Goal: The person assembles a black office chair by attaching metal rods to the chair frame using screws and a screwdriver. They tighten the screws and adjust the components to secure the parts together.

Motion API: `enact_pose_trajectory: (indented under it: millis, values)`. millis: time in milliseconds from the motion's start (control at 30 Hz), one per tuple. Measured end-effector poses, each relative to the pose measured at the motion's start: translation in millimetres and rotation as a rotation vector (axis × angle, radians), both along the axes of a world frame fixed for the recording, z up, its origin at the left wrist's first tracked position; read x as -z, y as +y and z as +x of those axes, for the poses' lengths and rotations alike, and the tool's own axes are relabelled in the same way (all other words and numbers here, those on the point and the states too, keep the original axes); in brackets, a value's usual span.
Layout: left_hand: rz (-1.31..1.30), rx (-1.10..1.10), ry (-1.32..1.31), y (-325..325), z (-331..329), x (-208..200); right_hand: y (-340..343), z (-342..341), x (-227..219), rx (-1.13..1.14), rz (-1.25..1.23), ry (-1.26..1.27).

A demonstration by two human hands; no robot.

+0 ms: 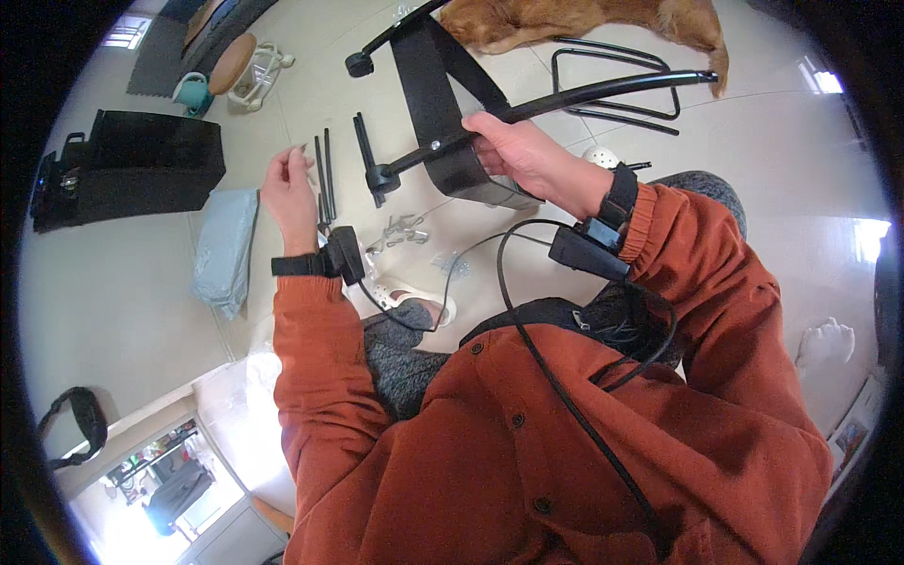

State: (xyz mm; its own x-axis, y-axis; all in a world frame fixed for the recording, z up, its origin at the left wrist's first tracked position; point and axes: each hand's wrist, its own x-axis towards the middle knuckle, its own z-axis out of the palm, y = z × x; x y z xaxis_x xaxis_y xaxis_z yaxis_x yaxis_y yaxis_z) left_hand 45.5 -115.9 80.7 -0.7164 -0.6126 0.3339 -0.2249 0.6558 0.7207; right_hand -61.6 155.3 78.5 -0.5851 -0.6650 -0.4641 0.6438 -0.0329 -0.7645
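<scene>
Frame of black tubing (612, 91) gripped in one hand over a pale tiled floor (782, 151)

Seen from above, a person in a rust-orange button-up shirt (443, 471) has both arms stretched forward. The right hand (537, 160) is closed on the frame, thumb over a long, slightly curved tube and fingers tucked beneath, beside a broad black band (424, 75) that spans the tubing. That grip, near where tube and band meet, probably steadies the piece. The frame lies ahead of the body, slightly right of centre.

The left hand (289, 193) is raised to the left of the frame, touching none of it. Its fingertips are drawn together; I cannot tell whether something small sits between them. Just beside it lie slim, straight black tubes (328, 179), side by side, perhaps so they can be picked out easily. Nearer the body, clear bags of small hardware (405, 231) lie by a white clog (444, 309), seemingly within reach of either hand.

Beyond the right hand rests a bent black tube loop (555, 77), with a reddish-brown dog (603, 19) stretched out behind. Farther left are a blue-grey plastic parcel (224, 250) and a bulky black case (151, 165).
</scene>
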Motion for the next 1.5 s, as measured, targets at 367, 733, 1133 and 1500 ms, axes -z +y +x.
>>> enact_pose_trajectory:
  millis: [367, 733, 1133, 1500]
  values:
    - [-0.345, 0.361, -0.25, 124, 6, -51, -8, 5, 11, -0.067, -0.02, -0.025]
    - [-0.453, 0.404, -0.199, 119, -6, -32, -10, 2, 11, -0.047, -0.03, -0.017]
    - [-0.628, 0.447, -0.366, 131, -14, -54, -12, 5, 13, -0.015, -0.043, -0.039]
    - [-0.509, 0.571, -0.328, 118, -7, -46, -1, -2, 13, -0.109, -0.013, 0.011]
